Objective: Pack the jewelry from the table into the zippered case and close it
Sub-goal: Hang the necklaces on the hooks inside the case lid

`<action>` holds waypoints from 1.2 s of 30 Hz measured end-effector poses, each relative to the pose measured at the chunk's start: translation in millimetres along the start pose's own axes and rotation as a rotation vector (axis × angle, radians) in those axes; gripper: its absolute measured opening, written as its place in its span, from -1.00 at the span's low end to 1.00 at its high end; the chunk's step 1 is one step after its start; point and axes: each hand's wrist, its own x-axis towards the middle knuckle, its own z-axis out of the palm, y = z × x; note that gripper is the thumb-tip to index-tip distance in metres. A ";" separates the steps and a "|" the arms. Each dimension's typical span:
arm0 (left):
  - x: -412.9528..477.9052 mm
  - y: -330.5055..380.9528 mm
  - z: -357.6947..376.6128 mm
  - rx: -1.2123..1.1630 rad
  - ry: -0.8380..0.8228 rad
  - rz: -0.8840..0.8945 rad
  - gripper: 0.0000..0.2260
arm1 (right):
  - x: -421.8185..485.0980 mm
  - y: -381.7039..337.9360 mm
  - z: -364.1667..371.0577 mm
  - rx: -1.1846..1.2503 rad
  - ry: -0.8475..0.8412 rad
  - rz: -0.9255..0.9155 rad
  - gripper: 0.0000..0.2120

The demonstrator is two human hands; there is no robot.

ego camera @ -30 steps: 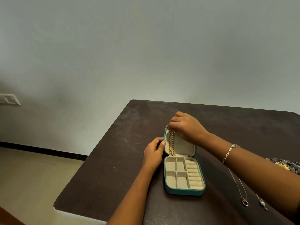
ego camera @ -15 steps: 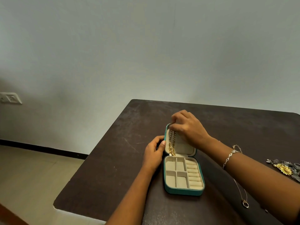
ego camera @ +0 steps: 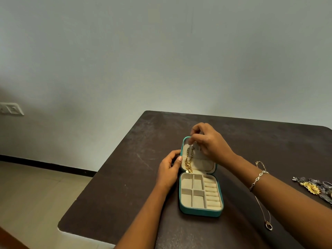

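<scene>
Right hand point(ego camera: 211, 142): fingertips pinch top of chain point(ego camera: 188, 161), at upper edge of lid point(ego camera: 203, 165)
Left hand point(ego camera: 168, 170): grips lid's left edge
Case point(ego camera: 199, 212): open on table point(ego camera: 125, 177)
Unpacked: pendant point(ego camera: 268, 226); brooches point(ego camera: 312, 188), right of case
Risk: chain, let go unhooked, likely drops; bunches at hinge

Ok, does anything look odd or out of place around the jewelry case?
Nothing spilled or damaged. The gold chain hangs inside the case lid, its lower end trailing over the hinge; the right hand pinches its top.
</scene>
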 end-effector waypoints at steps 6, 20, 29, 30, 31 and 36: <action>1.2 -2.9 -0.3 0.003 -0.005 0.002 -0.80 | -8.2 4.4 -0.9 0.018 -0.006 0.027 -0.77; -0.5 -0.8 1.1 0.052 0.003 0.056 -0.78 | -33.6 -0.4 -5.9 0.665 0.080 0.424 -0.78; 1.1 -2.1 2.6 0.247 0.071 -0.039 -0.87 | -63.5 16.5 -29.3 0.509 0.015 0.658 -0.70; 1.0 -1.8 2.4 0.258 0.077 -0.044 -0.87 | -71.8 18.4 -35.7 0.472 0.025 0.654 -0.74; 1.3 -1.6 1.4 0.266 0.084 -0.048 -0.87 | -79.7 19.5 -42.1 0.442 0.032 0.644 -0.78; 2.3 -0.8 1.1 0.271 0.112 -0.055 -0.89 | -129.5 15.0 -75.1 0.285 -0.085 0.493 -0.84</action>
